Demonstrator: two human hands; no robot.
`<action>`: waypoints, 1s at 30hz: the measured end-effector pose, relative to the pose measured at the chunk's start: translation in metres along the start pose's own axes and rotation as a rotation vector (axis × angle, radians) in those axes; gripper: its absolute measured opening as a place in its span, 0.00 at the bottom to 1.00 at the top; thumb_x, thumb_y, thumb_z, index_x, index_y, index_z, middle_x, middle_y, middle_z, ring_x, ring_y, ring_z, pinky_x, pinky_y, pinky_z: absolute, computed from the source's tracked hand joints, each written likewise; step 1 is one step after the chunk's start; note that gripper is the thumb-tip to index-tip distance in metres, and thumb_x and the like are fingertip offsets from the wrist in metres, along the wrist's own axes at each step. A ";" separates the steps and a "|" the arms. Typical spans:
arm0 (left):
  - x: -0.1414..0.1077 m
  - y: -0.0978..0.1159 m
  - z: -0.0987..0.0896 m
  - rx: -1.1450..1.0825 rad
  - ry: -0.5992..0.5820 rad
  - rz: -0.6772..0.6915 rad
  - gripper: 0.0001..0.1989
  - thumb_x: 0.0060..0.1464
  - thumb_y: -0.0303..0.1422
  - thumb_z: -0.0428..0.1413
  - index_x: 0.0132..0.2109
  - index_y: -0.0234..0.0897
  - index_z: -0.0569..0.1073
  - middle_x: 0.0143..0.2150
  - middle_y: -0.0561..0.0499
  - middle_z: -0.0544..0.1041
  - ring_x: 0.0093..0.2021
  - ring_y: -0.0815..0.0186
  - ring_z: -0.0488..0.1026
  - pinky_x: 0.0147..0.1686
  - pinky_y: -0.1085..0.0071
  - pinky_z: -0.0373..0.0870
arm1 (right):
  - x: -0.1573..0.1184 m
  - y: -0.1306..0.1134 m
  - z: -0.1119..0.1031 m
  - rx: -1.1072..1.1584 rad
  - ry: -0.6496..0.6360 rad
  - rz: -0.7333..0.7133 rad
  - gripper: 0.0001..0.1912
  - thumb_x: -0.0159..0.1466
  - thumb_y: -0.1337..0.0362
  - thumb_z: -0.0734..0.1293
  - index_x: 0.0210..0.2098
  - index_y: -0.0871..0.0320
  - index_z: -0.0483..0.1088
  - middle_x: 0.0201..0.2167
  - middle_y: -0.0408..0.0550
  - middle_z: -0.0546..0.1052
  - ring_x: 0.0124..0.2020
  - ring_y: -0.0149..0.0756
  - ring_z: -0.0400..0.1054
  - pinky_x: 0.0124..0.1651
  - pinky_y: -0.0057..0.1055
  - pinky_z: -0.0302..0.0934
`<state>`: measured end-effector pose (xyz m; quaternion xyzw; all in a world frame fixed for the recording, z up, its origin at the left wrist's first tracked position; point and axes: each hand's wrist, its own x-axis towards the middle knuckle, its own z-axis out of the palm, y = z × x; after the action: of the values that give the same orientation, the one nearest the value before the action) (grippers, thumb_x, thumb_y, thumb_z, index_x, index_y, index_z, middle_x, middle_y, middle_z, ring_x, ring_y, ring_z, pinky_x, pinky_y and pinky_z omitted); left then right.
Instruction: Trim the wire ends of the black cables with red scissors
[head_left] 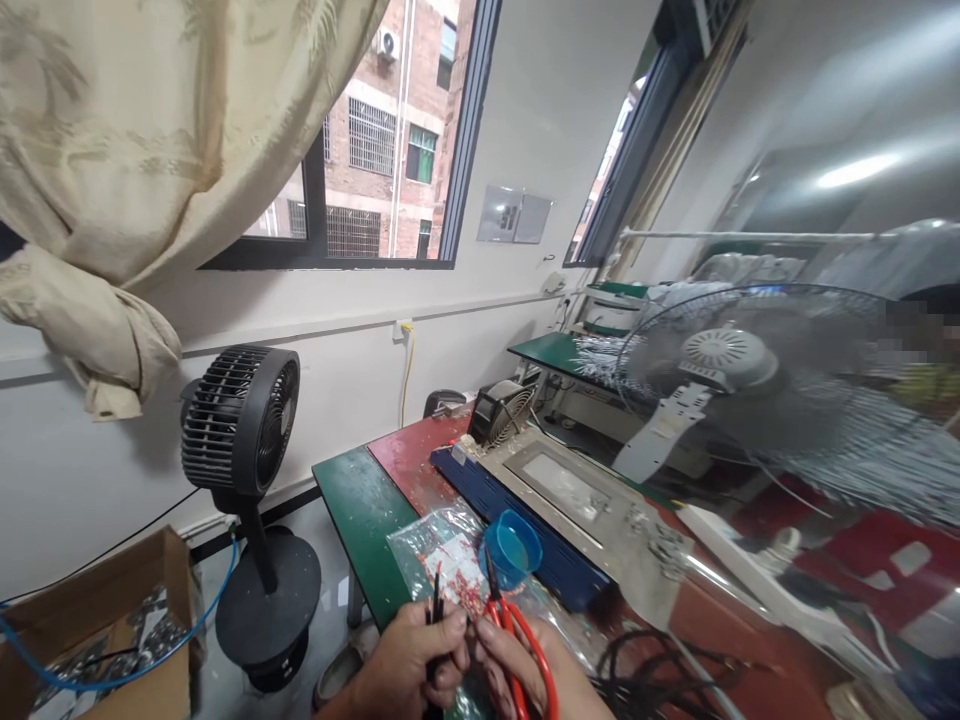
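Note:
My left hand is closed around thin black cable ends, which stick up above the thumb; one shows a small reddish tip. My right hand holds red-handled scissors, their dark blades pointing up and away from me. The fingertips of both hands meet, and whatever is between them is too small to make out. Just beyond the blades stands a blue plastic bowl. A clear plastic bag with small red bits lies under and beside it.
More black cables lie to the right. Behind the bowl sits a beige machine plate with a blue edge and a small black fan. A large fan stands at right, a black floor fan and cardboard box at left.

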<state>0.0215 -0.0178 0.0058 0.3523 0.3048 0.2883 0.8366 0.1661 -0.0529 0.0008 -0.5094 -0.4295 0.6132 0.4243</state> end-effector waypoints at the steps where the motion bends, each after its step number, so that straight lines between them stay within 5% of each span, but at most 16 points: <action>1: 0.000 0.000 0.000 -0.001 0.001 -0.006 0.21 0.34 0.47 0.62 0.22 0.36 0.62 0.14 0.60 0.57 0.14 0.80 0.47 0.16 0.75 0.35 | 0.000 0.001 0.000 0.012 0.000 -0.008 0.28 0.52 0.40 0.64 0.22 0.63 0.66 0.10 0.37 0.63 0.10 0.20 0.54 0.14 0.19 0.46; 15: 0.005 -0.001 -0.001 0.138 -0.025 -0.039 0.23 0.32 0.50 0.61 0.18 0.35 0.63 0.10 0.61 0.56 0.10 0.81 0.45 0.13 0.75 0.35 | 0.000 0.001 0.007 0.082 0.101 0.034 0.33 0.48 0.35 0.62 0.11 0.61 0.63 0.04 0.39 0.60 0.06 0.21 0.51 0.10 0.20 0.42; 21: 0.003 0.003 -0.005 0.182 -0.066 -0.054 0.23 0.34 0.50 0.60 0.19 0.35 0.64 0.11 0.61 0.56 0.11 0.80 0.45 0.13 0.74 0.35 | -0.003 -0.002 0.007 0.074 0.114 0.108 0.31 0.48 0.37 0.64 0.10 0.61 0.64 0.05 0.39 0.60 0.06 0.20 0.51 0.10 0.20 0.44; 30: 0.001 0.000 -0.003 0.118 -0.096 -0.005 0.23 0.37 0.50 0.61 0.22 0.34 0.64 0.16 0.59 0.60 0.13 0.82 0.46 0.15 0.74 0.34 | -0.006 -0.006 0.008 0.061 0.049 0.038 0.30 0.52 0.39 0.63 0.14 0.62 0.66 0.06 0.37 0.59 0.08 0.19 0.50 0.11 0.19 0.42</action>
<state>0.0200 -0.0153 0.0036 0.4134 0.2817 0.2506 0.8288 0.1598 -0.0577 0.0092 -0.5193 -0.3903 0.6212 0.4383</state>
